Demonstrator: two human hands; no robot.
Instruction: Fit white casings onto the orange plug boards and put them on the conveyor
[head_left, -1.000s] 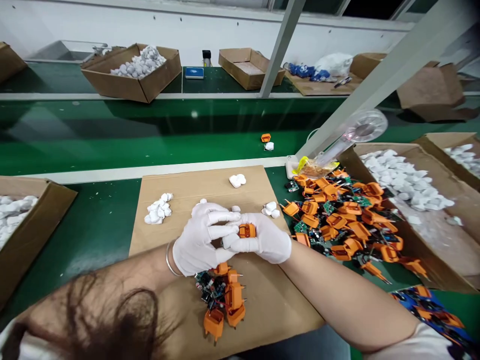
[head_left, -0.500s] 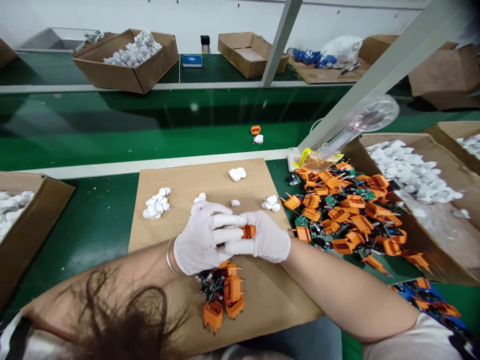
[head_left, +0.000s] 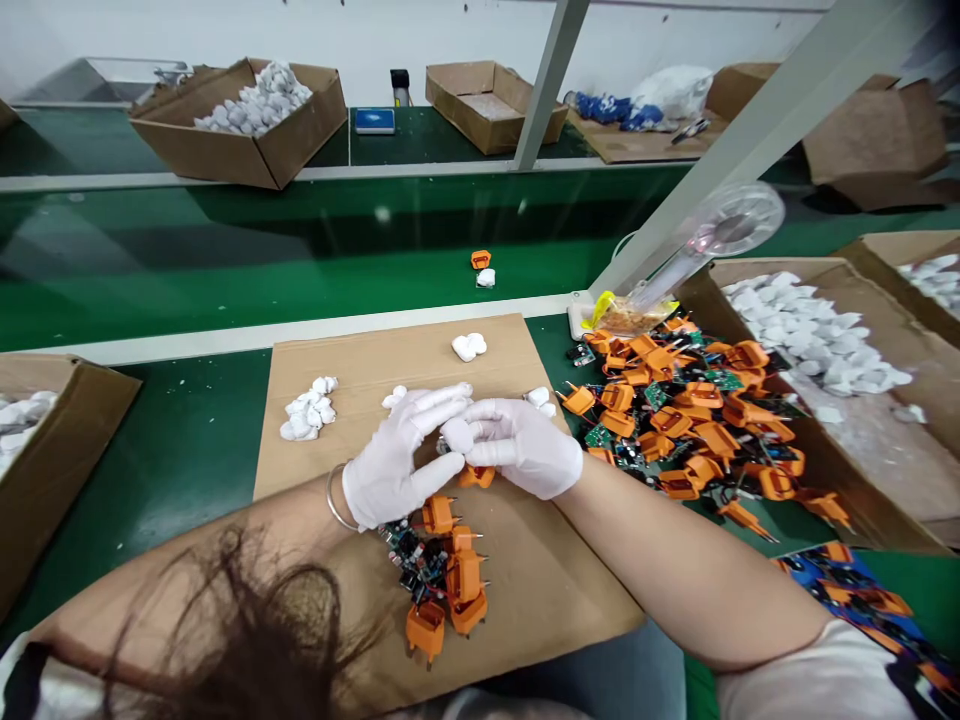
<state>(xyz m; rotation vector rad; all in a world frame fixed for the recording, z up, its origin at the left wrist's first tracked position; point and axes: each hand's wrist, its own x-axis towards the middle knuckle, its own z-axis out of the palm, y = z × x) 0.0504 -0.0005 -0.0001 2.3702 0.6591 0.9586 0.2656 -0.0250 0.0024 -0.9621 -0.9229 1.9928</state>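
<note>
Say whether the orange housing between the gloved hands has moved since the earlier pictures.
Yes: the orange housing has shifted toward the person and slightly left, nearer the orange pile on the cardboard sheet.

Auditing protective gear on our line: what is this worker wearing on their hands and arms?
Both the left hand and the right hand wear thin, snug white gloves that end at the wrist. A silver-coloured bangle circles the left wrist. The forearms are bare, and a pale short sleeve shows on the right upper arm.

Plug parts (head_left: 679,425) lie right of the cardboard (head_left: 525,620) (carton (head_left: 780,265) beyond).
</note>
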